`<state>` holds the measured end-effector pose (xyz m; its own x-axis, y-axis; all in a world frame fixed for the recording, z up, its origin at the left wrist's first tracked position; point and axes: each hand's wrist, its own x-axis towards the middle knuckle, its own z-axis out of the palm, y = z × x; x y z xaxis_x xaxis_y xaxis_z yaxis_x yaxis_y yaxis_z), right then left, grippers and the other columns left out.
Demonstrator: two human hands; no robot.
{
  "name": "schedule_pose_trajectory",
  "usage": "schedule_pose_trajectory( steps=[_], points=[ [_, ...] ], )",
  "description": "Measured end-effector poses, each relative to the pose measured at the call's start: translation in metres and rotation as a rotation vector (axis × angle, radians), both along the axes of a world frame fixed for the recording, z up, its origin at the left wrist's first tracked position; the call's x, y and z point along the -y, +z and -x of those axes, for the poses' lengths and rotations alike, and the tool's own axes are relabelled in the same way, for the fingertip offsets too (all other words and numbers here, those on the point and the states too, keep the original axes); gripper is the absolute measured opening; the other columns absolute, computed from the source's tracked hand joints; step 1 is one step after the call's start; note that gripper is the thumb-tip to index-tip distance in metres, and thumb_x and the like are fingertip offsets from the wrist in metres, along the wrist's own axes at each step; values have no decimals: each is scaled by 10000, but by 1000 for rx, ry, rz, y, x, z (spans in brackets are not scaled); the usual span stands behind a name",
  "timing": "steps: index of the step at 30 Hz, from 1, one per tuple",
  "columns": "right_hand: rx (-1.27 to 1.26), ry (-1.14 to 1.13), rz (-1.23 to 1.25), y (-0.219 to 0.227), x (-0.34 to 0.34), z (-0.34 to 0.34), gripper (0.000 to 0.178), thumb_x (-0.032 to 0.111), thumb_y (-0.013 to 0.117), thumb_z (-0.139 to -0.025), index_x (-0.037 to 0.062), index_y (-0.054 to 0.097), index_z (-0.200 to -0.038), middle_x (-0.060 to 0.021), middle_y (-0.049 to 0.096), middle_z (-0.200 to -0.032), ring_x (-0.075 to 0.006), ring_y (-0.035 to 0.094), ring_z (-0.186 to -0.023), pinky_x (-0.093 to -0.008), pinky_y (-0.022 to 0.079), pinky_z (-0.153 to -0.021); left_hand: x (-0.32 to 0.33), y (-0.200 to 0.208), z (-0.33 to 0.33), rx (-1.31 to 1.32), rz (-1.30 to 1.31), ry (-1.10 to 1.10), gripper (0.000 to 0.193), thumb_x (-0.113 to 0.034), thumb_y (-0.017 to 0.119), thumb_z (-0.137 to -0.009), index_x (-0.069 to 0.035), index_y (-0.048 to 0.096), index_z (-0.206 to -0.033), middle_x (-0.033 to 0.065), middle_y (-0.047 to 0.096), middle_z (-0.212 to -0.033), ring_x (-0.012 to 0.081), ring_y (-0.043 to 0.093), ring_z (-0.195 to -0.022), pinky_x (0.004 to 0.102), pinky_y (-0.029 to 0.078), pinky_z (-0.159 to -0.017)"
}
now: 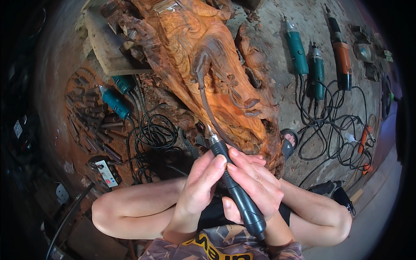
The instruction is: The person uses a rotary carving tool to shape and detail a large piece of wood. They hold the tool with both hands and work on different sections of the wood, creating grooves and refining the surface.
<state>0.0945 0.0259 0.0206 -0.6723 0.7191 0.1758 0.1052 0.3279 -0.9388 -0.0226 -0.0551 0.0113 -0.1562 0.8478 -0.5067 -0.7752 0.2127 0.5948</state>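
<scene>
A black rotary carving tool (pixel 239 197) slants across my lap, its bright pointed tip up and to the left. My left hand (pixel 200 182) closes on its front grip, the thumb lying along the side. From the other side my right hand (pixel 262 184) is wrapped round the body, partly hiding it. Just beyond my hands rises a large orange-brown wood carving (pixel 236 102) with flowing grain and a long, dark, curved raised stem. The bit is close to the carving's lower left edge; whether it touches I cannot tell.
Several teal power tools (pixel 297 52) and an orange one (pixel 342 60) lie right, their black cords (pixel 331 117) tangled below. At left are a teal tool (pixel 114 102), dark carving sticks (pixel 93 115), coiled cords (pixel 154 130) and a white control box (pixel 106 173). A sandalled foot (pixel 288 141) shows beside the carving.
</scene>
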Motion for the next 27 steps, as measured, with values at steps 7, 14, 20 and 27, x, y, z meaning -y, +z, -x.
schedule_pose_trajectory(
  steps=[7,14,20,27],
  points=[
    [81,19,-191,-3,12,9,387,28,726,-761,-47,686,-1138,-250,668,-1206,-345,713,-1006,-379,585,-856,28,-28,-5,760,262,241,536,-444,392,-1050,1,506,-1326,117,591,-1300,193,571,-1176,328,452,-1011],
    [60,-18,-152,-4,7,13,386,36,725,-769,-69,680,-1138,-272,668,-1188,-359,709,-1018,-382,582,-859,-5,-11,0,11,12,67,684,-437,165,-1055,76,617,-1061,255,682,-1034,366,647,-1032,460,490,-1001],
    [70,-23,-149,-2,6,13,372,36,714,-782,-86,675,-1132,-287,663,-1185,-366,711,-1013,-382,581,-860,-3,-15,-7,93,-60,167,471,-355,280,-1086,44,529,-1096,253,644,-1047,418,626,-1073,518,459,-1014],
    [60,-44,-122,-4,9,12,355,44,699,-800,-92,674,-1127,-293,665,-1173,-372,713,-1003,-382,581,-859,-3,-17,-8,70,-122,147,503,-367,283,-1085,61,548,-1072,283,654,-1048,404,633,-1070,484,470,-1005]
  ],
)
